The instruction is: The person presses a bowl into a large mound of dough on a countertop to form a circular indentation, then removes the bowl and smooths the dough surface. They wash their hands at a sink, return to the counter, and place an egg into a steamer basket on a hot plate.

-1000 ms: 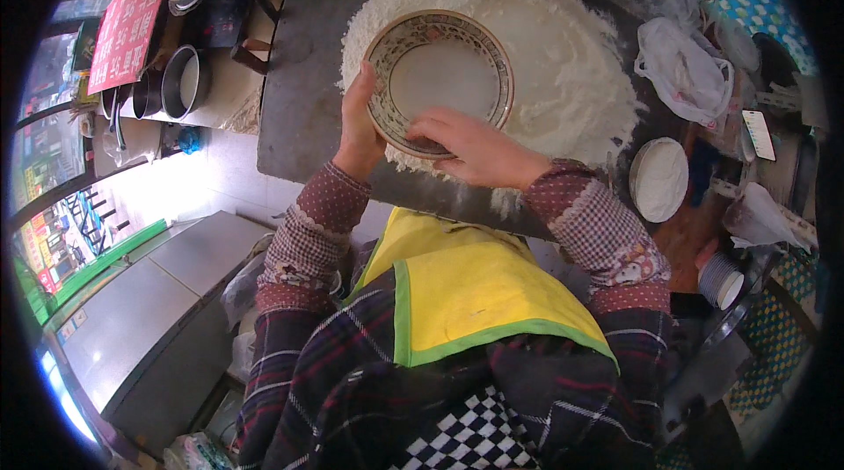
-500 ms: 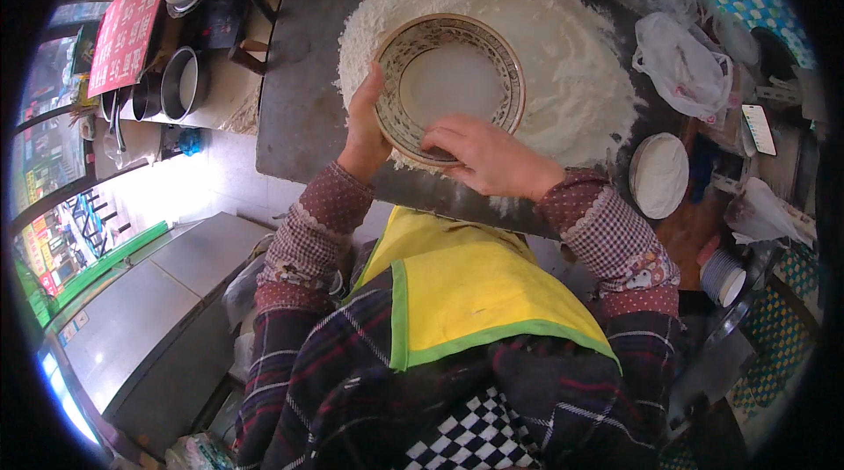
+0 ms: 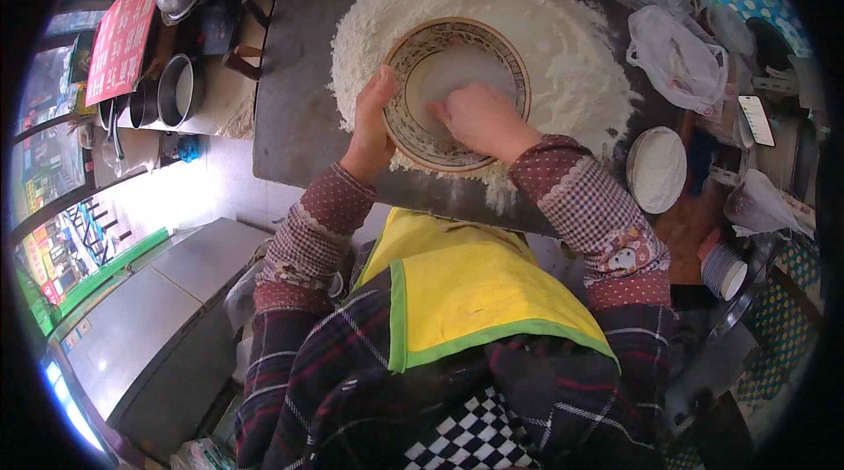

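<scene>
A wide bowl with a dark leafy pattern (image 3: 453, 35) rests on the pile of white flour (image 3: 576, 74), near the front edge of the dark worktop (image 3: 294, 105). Cloudy whitish liquid (image 3: 431, 79) covers its bottom. My left hand (image 3: 371, 123) grips the bowl's left side, thumb over the rim and the other fingers underneath, mostly hidden. My right hand (image 3: 488, 123) reaches down inside the bowl with its fingers curled together at the liquid. Whether those fingers pinch anything is hidden.
A round container of white powder (image 3: 658, 169) stands to the right, below a clear plastic bag (image 3: 677, 57). Stacked paper cups (image 3: 723, 275) and a phone (image 3: 756, 121) are farther right. Dark pots (image 3: 180, 90) sit at left. A metal-topped cabinet (image 3: 132, 312) stands lower left.
My right hand has moved from the bowl's near rim farther into it, toward the middle of the liquid. My left hand keeps its grip, and the bowl sits slightly farther right.
</scene>
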Available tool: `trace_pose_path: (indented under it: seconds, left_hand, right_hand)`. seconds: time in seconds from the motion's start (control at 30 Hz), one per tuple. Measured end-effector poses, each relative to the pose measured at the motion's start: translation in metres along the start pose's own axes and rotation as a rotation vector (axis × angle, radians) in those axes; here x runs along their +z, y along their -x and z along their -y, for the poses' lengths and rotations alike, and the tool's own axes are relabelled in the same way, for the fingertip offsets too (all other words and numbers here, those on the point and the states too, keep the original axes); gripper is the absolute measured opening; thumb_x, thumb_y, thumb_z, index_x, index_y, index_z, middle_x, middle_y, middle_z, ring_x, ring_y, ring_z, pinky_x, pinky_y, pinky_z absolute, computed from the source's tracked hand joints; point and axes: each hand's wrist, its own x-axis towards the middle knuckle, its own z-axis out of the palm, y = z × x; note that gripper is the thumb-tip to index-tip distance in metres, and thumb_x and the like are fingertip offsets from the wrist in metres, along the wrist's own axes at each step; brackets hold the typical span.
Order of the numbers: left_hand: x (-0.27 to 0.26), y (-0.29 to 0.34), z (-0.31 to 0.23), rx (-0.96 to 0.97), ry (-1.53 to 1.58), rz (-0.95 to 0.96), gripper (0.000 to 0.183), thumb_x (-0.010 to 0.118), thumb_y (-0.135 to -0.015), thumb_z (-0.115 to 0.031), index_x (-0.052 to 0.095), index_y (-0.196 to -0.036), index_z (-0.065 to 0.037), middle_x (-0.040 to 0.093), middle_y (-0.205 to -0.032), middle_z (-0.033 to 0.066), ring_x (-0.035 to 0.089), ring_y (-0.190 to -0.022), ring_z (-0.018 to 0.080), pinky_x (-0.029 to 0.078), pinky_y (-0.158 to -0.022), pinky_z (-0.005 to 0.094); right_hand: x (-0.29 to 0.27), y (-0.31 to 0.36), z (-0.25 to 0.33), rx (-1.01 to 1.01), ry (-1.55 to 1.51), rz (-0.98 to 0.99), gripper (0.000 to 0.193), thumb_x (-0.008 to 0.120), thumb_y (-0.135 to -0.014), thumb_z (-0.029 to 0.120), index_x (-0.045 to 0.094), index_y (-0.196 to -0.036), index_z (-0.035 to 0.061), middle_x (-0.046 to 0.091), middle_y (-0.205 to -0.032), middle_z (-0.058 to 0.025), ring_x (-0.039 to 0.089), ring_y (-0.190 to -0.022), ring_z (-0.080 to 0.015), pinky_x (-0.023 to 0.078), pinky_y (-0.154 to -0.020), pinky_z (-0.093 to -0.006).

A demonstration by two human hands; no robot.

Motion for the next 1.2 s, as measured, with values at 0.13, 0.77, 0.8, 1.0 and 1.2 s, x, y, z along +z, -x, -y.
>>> trace_pose_path:
  seconds: [0.13, 0.77, 0.8, 1.0, 1.2]
  left_hand:
    - [-0.007, -0.005, 0.007, 0.021, -0.011, -0.021, 0.052, 0.054, -0.107, -0.043, 0.052, -0.139, -0.001, 0.065, -0.124, 0.0111, 0.066, -0.111, 0.0202, 0.056, -0.093, 0.0348]
    - [-0.006, -0.009, -0.008, -0.010, 0.074, -0.043, 0.058, 0.051, -0.107, -0.046, 0.050, -0.144, -0.001, 0.063, -0.134, 0.0134, 0.065, -0.117, 0.0237, 0.055, -0.098, 0.0379]
    - [-0.006, -0.009, -0.008, -0.016, 0.078, -0.046, 0.058, 0.051, -0.108, -0.046, 0.050, -0.144, -0.001, 0.063, -0.134, 0.0134, 0.065, -0.116, 0.0238, 0.055, -0.098, 0.0381]
    - [-0.002, -0.009, -0.003, 0.005, 0.041, -0.015, 0.059, 0.051, -0.107, -0.048, 0.050, -0.143, -0.001, 0.064, -0.131, 0.0139, 0.066, -0.114, 0.0237, 0.055, -0.097, 0.0383]
    - [-0.002, -0.011, -0.006, -0.025, 0.054, -0.015, 0.059, 0.049, -0.108, -0.049, 0.051, -0.142, -0.001, 0.064, -0.131, 0.0140, 0.066, -0.115, 0.0238, 0.055, -0.097, 0.0381]
  right_hand:
    - [0.015, -0.004, 0.003, -0.142, 0.008, -0.080, 0.030, 0.059, -0.099, 0.025, 0.074, -0.104, -0.0002, 0.071, -0.102, -0.0212, 0.068, -0.095, -0.0423, 0.055, -0.083, -0.0509]
    - [0.022, 0.028, 0.010, -0.476, -0.252, -0.181, 0.065, 0.084, -0.079, 0.029, 0.056, -0.130, -0.0002, 0.057, -0.131, -0.0178, 0.055, -0.121, -0.0384, 0.046, -0.102, -0.0471]
    - [0.021, 0.028, 0.009, -0.460, -0.260, -0.121, 0.066, 0.085, -0.079, 0.029, 0.055, -0.130, -0.0008, 0.056, -0.131, -0.0180, 0.054, -0.122, -0.0389, 0.046, -0.103, -0.0472]
    - [0.023, 0.025, 0.011, -0.479, -0.334, -0.212, 0.065, 0.084, -0.080, 0.027, 0.054, -0.131, -0.0007, 0.054, -0.134, -0.0197, 0.053, -0.124, -0.0398, 0.045, -0.106, -0.0469]
    - [0.025, 0.026, 0.016, -0.472, -0.415, -0.212, 0.064, 0.084, -0.080, 0.022, 0.053, -0.132, 0.0002, 0.054, -0.133, -0.0200, 0.054, -0.124, -0.0400, 0.046, -0.105, -0.0464]
